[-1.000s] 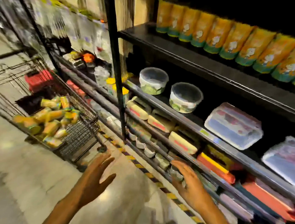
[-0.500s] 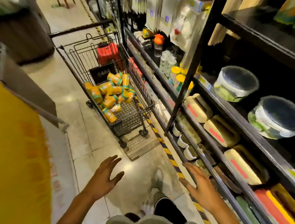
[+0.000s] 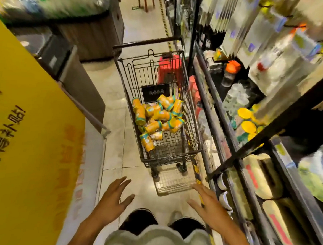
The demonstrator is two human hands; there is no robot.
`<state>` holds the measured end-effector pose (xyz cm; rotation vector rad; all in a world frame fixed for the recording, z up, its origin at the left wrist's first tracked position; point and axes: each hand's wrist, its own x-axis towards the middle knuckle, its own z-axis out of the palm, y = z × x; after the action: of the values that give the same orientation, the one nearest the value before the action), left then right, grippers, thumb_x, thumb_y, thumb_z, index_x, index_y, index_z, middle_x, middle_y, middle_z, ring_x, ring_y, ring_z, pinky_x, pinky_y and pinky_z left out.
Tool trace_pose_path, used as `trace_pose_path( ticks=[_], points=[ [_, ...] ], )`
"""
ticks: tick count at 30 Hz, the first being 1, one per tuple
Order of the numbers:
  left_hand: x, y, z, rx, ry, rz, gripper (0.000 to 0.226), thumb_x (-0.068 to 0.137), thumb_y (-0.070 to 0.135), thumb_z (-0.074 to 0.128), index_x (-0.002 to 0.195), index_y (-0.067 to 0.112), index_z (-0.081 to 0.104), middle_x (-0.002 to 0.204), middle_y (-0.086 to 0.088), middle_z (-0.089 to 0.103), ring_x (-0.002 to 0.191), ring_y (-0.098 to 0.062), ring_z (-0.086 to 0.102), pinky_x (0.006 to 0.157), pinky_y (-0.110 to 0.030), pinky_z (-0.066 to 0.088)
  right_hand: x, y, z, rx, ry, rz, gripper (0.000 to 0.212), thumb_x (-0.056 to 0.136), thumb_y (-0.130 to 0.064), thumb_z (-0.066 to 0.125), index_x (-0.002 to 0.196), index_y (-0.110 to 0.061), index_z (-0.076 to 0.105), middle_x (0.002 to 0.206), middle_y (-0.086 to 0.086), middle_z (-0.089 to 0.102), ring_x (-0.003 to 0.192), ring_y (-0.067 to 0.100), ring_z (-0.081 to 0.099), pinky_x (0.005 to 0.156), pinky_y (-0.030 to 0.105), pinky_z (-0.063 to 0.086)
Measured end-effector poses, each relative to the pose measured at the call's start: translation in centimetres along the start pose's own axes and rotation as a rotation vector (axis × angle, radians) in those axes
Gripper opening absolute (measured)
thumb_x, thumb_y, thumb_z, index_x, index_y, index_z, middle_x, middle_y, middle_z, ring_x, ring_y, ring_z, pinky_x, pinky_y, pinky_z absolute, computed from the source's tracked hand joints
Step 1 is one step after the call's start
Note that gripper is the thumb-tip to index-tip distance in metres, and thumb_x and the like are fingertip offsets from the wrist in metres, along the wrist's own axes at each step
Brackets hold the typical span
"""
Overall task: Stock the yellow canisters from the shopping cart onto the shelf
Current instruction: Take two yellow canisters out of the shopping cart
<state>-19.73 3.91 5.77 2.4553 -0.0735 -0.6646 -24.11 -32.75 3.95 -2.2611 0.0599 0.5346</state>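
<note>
A black wire shopping cart [image 3: 192, 123] stands in the aisle straight ahead of me, hard against the shelving. Several yellow canisters [image 3: 157, 118] with teal bands lie jumbled in its basket. My left hand [image 3: 113, 200] hovers low in front of me with its fingers spread and holds nothing. My right hand [image 3: 207, 207] does the same, a little short of the cart's near end. The black metal shelf unit [image 3: 235, 159] runs along the right side; the shelf with the row of canisters is out of view.
A big yellow sign [image 3: 27, 135] fills the left. A dark counter [image 3: 90, 32] stands behind it. A red plastic stool [image 3: 170, 67] sits beyond the cart. Lidded containers and packets crowd the right-hand shelves. Yellow-black tape [image 3: 166, 20] marks the tiled floor. My shoes [image 3: 139, 219] show below.
My view has swung left and down from the shelves to the cart, which now lies dead ahead. Both hands stay empty and spread, now lower in the frame.
</note>
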Motion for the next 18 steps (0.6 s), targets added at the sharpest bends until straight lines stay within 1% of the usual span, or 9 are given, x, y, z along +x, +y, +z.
trace_pose_path(
  ticks=[2,3,5,7,9,13,14,16,18],
  points=[
    [0.4,0.6,-0.1,-0.022,0.039,-0.045,0.067,0.090,0.066,0.046,0.150,0.038,0.031,0.162,0.013,0.021,0.150,-0.011,0.012,0.118,-0.025,0.011,2.3,0.5,-0.5,-0.025,-0.035,-0.005,0.090,0.078,-0.089,0.030,0.148,-0.033,0.037,0.151,-0.018,0.031,0.142,0.004,0.025,0.119,0.027,0.026],
    [0.6,0.5,-0.2,-0.036,0.055,-0.071,0.064,0.092,0.061,0.048,0.150,0.036,0.032,0.162,0.012,0.022,0.150,-0.010,0.012,0.118,-0.025,0.012,3.5,0.6,-0.6,-0.037,-0.065,-0.007,0.092,0.077,-0.092,0.027,0.147,-0.034,0.038,0.153,-0.016,0.033,0.144,0.008,0.027,0.119,0.031,0.028],
    [1.2,0.2,-0.5,-0.072,0.063,-0.105,0.075,0.087,0.075,0.040,0.150,0.035,0.033,0.161,0.013,0.022,0.150,-0.010,0.013,0.120,-0.029,0.014,5.4,0.2,-1.1,-0.023,-0.116,0.005,0.093,0.075,-0.093,0.026,0.146,-0.034,0.039,0.154,-0.013,0.035,0.144,0.010,0.029,0.119,0.034,0.028],
    [2.0,-0.3,-0.5,-0.088,0.068,-0.119,0.097,0.073,0.093,0.024,0.150,0.035,0.034,0.159,0.015,0.023,0.150,-0.011,0.014,0.121,-0.031,0.016,7.2,-0.6,-1.2,0.000,-0.144,0.003,0.096,0.074,-0.094,0.027,0.145,-0.033,0.041,0.152,-0.011,0.038,0.143,0.008,0.032,0.119,0.033,0.028],
    [3.4,-1.1,-0.7,-0.095,0.067,-0.151,0.105,0.067,0.098,0.017,0.149,0.035,0.035,0.158,0.014,0.025,0.150,-0.013,0.016,0.120,-0.029,0.015,9.3,-1.4,-1.2,-0.003,-0.168,0.007,0.096,0.073,-0.094,0.027,0.144,-0.032,0.043,0.150,-0.012,0.041,0.141,0.008,0.034,0.118,0.032,0.030],
    [7.3,-2.2,-1.9,-0.120,0.020,-0.170,0.104,0.067,0.097,0.017,0.150,0.036,0.033,0.159,0.014,0.024,0.150,-0.013,0.015,0.119,-0.028,0.014,13.9,-2.9,-0.7,-0.035,-0.216,0.021,0.095,0.071,-0.095,0.026,0.144,-0.037,0.041,0.151,-0.013,0.039,0.141,0.009,0.034,0.118,0.034,0.031],
    [8.7,-2.3,-2.5,-0.115,0.002,-0.164,0.098,0.073,0.093,0.022,0.150,0.035,0.033,0.160,0.012,0.023,0.150,-0.014,0.015,0.121,-0.030,0.015,15.2,-3.5,-0.7,-0.031,-0.221,0.036,0.098,0.068,-0.096,0.026,0.144,-0.037,0.041,0.150,-0.014,0.039,0.140,0.009,0.035,0.118,0.035,0.032],
    [11.6,-2.5,-3.8,-0.094,-0.026,-0.145,0.074,0.090,0.072,0.039,0.151,0.032,0.032,0.162,0.007,0.022,0.151,-0.017,0.015,0.123,-0.035,0.017,17.8,-4.6,-0.7,-0.020,-0.207,0.069,0.098,0.067,-0.096,0.028,0.142,-0.035,0.044,0.147,-0.012,0.044,0.136,0.011,0.040,0.116,0.037,0.035],
    [14.3,-2.6,-5.2,-0.077,-0.053,-0.115,0.063,0.097,0.053,0.049,0.152,0.029,0.031,0.163,0.004,0.021,0.151,-0.018,0.014,0.124,-0.036,0.017,19.9,-5.9,-0.8,-0.035,-0.192,0.086,0.087,0.074,-0.089,0.039,0.141,-0.033,0.047,0.142,-0.009,0.050,0.132,0.014,0.046,0.112,0.038,0.039]
  ],
)
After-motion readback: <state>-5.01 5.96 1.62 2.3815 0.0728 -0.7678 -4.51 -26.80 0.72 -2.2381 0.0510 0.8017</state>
